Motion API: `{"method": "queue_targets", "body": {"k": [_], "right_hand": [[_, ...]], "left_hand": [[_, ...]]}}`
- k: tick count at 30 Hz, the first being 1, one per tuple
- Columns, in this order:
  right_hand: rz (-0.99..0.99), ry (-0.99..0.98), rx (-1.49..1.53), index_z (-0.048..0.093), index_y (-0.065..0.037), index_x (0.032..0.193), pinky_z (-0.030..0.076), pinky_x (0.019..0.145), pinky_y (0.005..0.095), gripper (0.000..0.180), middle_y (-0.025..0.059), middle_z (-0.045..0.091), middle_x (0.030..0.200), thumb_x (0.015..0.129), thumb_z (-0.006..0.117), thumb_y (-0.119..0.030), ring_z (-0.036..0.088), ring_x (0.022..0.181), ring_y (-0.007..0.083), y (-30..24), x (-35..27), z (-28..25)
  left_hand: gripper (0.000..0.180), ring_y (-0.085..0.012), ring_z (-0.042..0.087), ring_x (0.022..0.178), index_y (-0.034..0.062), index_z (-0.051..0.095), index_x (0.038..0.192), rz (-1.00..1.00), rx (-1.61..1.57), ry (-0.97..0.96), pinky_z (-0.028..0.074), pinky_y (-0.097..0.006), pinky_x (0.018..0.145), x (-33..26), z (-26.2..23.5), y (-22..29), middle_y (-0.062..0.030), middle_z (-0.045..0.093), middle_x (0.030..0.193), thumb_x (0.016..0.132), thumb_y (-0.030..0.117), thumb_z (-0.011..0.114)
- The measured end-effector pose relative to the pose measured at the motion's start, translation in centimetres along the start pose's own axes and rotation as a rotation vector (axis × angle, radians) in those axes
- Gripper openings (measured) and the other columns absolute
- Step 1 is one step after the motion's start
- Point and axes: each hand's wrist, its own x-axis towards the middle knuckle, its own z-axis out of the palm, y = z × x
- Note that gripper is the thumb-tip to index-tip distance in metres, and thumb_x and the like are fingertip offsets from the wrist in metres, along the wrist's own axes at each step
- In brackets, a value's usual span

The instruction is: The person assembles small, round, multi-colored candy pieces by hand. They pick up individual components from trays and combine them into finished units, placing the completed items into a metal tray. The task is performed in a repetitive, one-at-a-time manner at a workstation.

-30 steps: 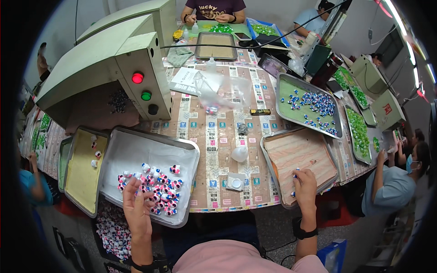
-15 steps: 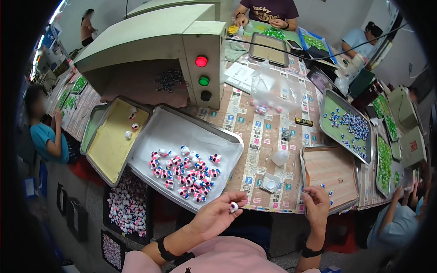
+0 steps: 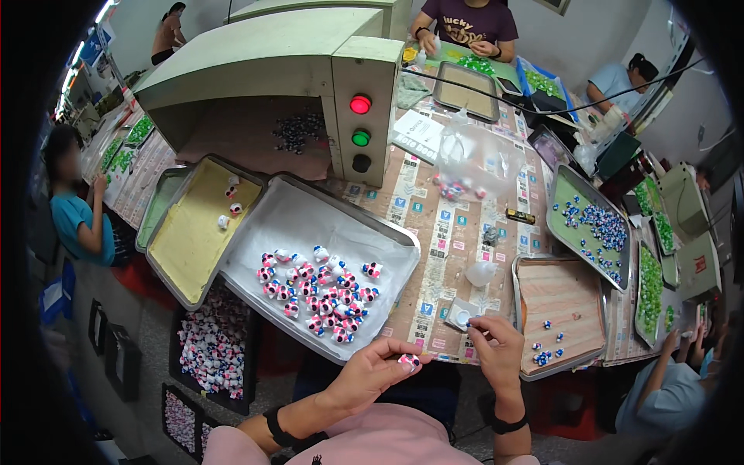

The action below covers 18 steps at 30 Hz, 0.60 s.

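Note:
My left hand (image 3: 363, 375) is closed, pinching a small white, pink and black figurine head (image 3: 409, 361) between thumb and fingers just off the table's front edge. To its right, my right hand (image 3: 500, 350) hovers with thumb and fingertips pressed together beside a small square grey-white holder with a round white cup (image 3: 463, 318). Whatever those fingertips hold is too small to make out. Similar pink, white and blue heads (image 3: 329, 298) lie in a heap on the white-lined tray (image 3: 291, 217) to the left.
A paper-lined tray (image 3: 554, 287) with a few small blue-and-white pieces (image 3: 546, 355) stands at right. Behind the holder are a white squeeze bottle (image 3: 480, 273), a battery-like cylinder (image 3: 520, 216) and a plastic bag (image 3: 477, 159). A beige machine (image 3: 360, 77) rises at far left; a yellow-lined tray (image 3: 182, 256) sits below it.
My right hand has moved left from the paper-lined tray to the holder, uncovering the blue pieces. The head in my left hand has turned, showing more pink. The whole view has shifted slightly.

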Motion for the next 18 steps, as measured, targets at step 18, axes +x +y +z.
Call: {"method": "queue_targets", "body": {"k": [18], "right_hand": [[-0.042,0.041,-0.069,0.071,-0.002,0.089,0.050,0.066,0.0319,0.014,0.0112,0.068,0.087,0.075,0.072,0.000,0.065,0.080,0.0243,0.4,0.6,0.4]], "left_hand": [[0.026,-0.0188,0.066,0.094,-0.0003,0.056,0.117,-0.053,-0.055,0.074,0.057,-0.029,0.084,0.2,-0.5,-0.4,-0.0091,0.062,0.102,0.092,0.003,0.061]]}}
